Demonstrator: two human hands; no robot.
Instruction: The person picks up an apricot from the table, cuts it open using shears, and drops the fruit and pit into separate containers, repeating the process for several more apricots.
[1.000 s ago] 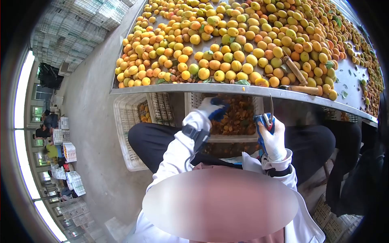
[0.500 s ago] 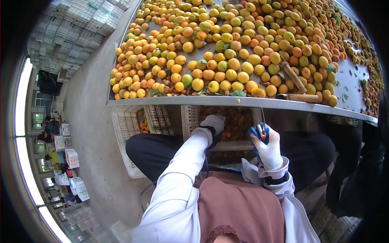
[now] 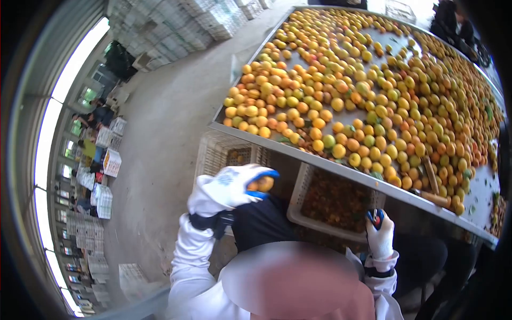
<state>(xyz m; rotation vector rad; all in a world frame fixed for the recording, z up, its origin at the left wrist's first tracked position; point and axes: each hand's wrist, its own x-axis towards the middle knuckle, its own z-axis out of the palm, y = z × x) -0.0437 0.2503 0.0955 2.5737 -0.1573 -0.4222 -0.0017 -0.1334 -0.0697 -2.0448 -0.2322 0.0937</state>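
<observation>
My left hand [image 3: 226, 186], in a white glove with blue fingers, is curled round orange-yellow apricots [image 3: 262, 184]. It is over the left crate [image 3: 213, 146], beside my knee. My right hand [image 3: 380, 240], gloved the same way, is closed on a small tool with a red and dark handle [image 3: 376, 217], the rest of it hidden by the fingers. It is just right of a white crate [image 3: 297, 213] of brownish-orange fruit pieces under the table edge. Above, many apricots [image 3: 336, 104] lie spread on the metal table [image 3: 298, 152].
Two wooden-handled tools [image 3: 431, 176] lie among the fruit at the near table edge. Tall stacks of white crates [image 3: 176, 26] stand at the back left. Several people [image 3: 98, 114] are beside crates along the far left wall. Another person [image 3: 456, 26] is past the table's far right.
My left hand has gone from above the middle crate to the left crate and now shows apricots in it. The view has turned left. My right hand still grips its tool.
</observation>
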